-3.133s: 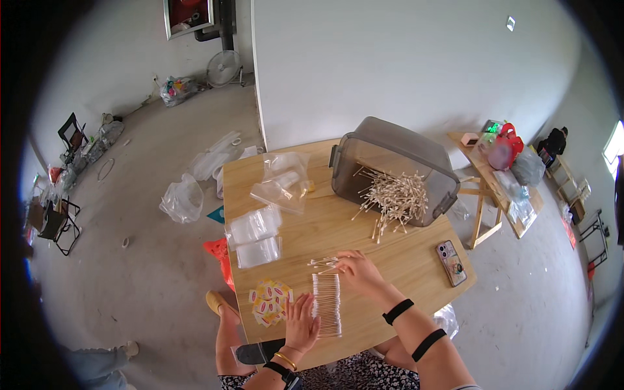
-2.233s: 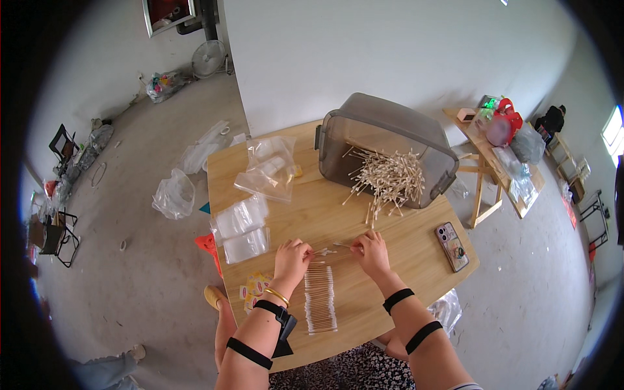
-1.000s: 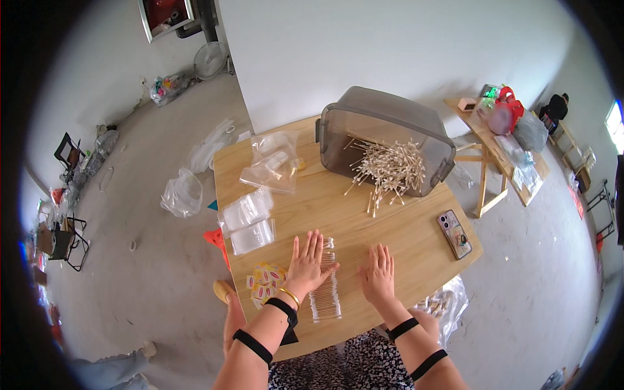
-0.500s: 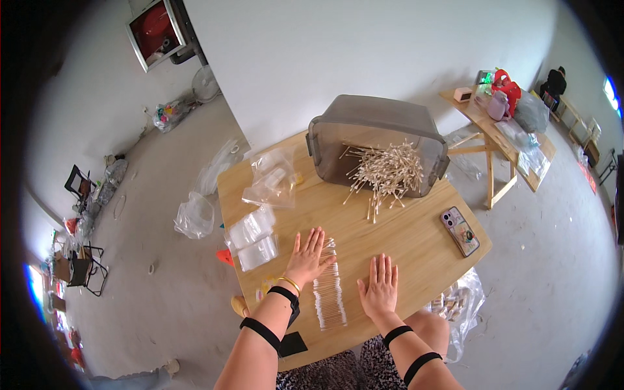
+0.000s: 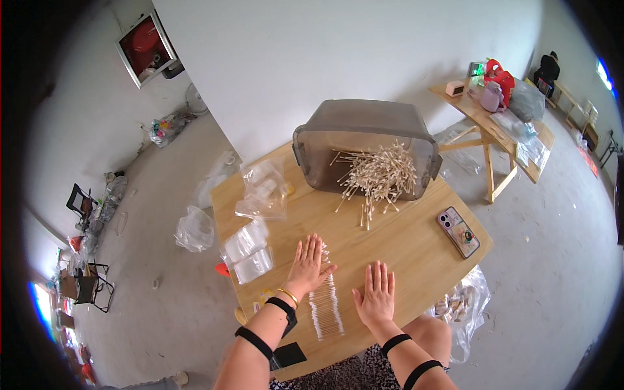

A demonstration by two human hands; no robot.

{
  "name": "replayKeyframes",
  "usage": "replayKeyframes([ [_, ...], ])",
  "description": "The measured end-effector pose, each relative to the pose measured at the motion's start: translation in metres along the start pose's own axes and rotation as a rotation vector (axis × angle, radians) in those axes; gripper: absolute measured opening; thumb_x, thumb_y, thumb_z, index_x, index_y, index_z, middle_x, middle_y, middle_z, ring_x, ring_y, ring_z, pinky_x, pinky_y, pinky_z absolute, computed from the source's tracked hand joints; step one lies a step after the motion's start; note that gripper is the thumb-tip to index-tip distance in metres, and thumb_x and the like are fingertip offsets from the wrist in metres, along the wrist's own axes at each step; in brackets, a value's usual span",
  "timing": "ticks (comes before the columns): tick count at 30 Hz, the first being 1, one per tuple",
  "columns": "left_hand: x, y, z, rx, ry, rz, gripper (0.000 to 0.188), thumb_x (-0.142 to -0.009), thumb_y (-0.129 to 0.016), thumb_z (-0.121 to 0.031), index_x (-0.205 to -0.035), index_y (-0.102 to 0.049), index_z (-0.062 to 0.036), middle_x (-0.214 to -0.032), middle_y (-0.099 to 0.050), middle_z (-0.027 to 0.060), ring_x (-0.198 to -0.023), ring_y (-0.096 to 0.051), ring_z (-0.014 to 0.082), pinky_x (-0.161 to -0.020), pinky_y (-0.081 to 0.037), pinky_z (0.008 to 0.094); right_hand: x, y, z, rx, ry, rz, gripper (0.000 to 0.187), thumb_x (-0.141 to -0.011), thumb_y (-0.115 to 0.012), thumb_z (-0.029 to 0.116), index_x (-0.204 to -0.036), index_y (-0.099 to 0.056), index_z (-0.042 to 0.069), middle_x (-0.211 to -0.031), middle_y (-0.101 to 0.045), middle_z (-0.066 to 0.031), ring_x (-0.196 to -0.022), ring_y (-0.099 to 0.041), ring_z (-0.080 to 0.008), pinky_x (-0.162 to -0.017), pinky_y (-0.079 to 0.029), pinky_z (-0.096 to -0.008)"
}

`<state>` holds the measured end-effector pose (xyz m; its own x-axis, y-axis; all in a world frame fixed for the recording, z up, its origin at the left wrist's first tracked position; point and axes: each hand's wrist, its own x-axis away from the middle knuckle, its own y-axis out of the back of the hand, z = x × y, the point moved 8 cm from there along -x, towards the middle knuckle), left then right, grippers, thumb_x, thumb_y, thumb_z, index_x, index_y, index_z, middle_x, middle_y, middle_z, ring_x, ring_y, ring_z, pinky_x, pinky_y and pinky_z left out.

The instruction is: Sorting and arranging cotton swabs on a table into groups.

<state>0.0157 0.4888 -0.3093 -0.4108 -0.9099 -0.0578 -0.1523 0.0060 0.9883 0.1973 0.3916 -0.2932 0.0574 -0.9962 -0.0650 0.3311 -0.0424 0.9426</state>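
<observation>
A long row of cotton swabs [image 5: 327, 309] lies side by side on the wooden table [image 5: 416, 260], running from near its front edge toward the middle. My left hand [image 5: 309, 266] rests flat with fingers stretched, its thumb over the upper part of the row. To the right of the swabs, apart from them, my right hand [image 5: 375, 296] lies palm down, fingers straight, holding nothing. Beyond both hands a grey translucent bin [image 5: 364, 117] is tipped on its side, its mouth facing me. A heap of loose swabs [image 5: 383, 172] spills from it onto the tabletop.
Clear plastic bags [image 5: 250, 250] are stacked at the table's left, with a larger bag [image 5: 263, 188] behind them. A phone [image 5: 458, 232] lies near the right edge. A black flat piece [image 5: 289, 355] sits at the front. Another wooden table [image 5: 484, 140] stands at the far right.
The view has shifted slightly. Both hands stay flat on the table in nearly the same places, the left thumb still across the swab row.
</observation>
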Motion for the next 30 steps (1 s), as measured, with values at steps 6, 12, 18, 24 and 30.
replayKeyframes([
  [6,-0.017,-0.001,0.007,0.033,0.053,0.073,0.096,-0.096,-0.036,-0.068,-0.157,-0.011,0.0023,-0.165,-0.012,0.0191,-0.154,-0.008,0.0331,-0.124,-0.004,0.0501,-0.001,-0.004,-0.002,0.006,0.006,-0.007,0.075,-0.099,-0.047,0.046,-0.154,-0.028,-0.001,-0.163,-0.020,-0.0198,-0.153,-0.013,-0.0333,-0.124,-0.007,-0.0498],
  [12,-0.008,0.039,0.004,0.240,0.057,-0.129,0.062,-0.090,-0.058,-0.056,-0.127,-0.059,-0.0071,-0.146,-0.045,0.0203,-0.141,-0.036,0.0375,-0.117,-0.024,0.0537,-0.007,0.008,0.014,-0.033,-0.024,0.080,0.075,-0.096,-0.053,0.040,-0.154,-0.027,-0.001,-0.163,-0.019,-0.0191,-0.153,-0.011,-0.0327,-0.125,-0.005,-0.0472],
  [18,0.002,0.071,0.002,0.250,0.112,-0.284,0.078,-0.094,-0.060,-0.041,-0.153,-0.027,-0.0022,-0.146,-0.046,0.0201,-0.132,-0.045,0.0361,-0.111,-0.033,0.0493,-0.005,-0.007,-0.012,0.009,-0.012,0.021,0.081,-0.090,-0.059,0.035,-0.153,-0.026,-0.003,-0.162,-0.020,-0.0218,-0.152,-0.012,-0.0342,-0.125,-0.007,-0.0474],
  [24,0.086,0.172,0.094,0.379,0.342,-0.497,0.091,-0.094,-0.063,-0.032,-0.156,-0.006,0.0033,-0.128,-0.061,0.0214,-0.115,-0.060,0.0367,-0.101,-0.046,0.0427,0.004,-0.008,-0.001,0.027,-0.009,0.037,0.076,-0.096,-0.053,0.034,-0.155,-0.021,-0.001,-0.163,-0.017,-0.0210,-0.153,-0.010,-0.0336,-0.125,-0.007,-0.0478],
  [30,0.127,0.231,0.125,0.396,0.386,-0.669,0.042,-0.092,-0.066,-0.026,-0.127,-0.058,-0.0037,-0.109,-0.070,0.0159,-0.101,-0.067,0.0327,-0.087,-0.052,0.0430,0.003,-0.010,-0.009,0.041,-0.028,0.047,0.077,-0.092,-0.056,0.035,-0.153,-0.028,-0.003,-0.163,-0.021,-0.0201,-0.152,-0.014,-0.0333,-0.124,-0.007,-0.0492],
])
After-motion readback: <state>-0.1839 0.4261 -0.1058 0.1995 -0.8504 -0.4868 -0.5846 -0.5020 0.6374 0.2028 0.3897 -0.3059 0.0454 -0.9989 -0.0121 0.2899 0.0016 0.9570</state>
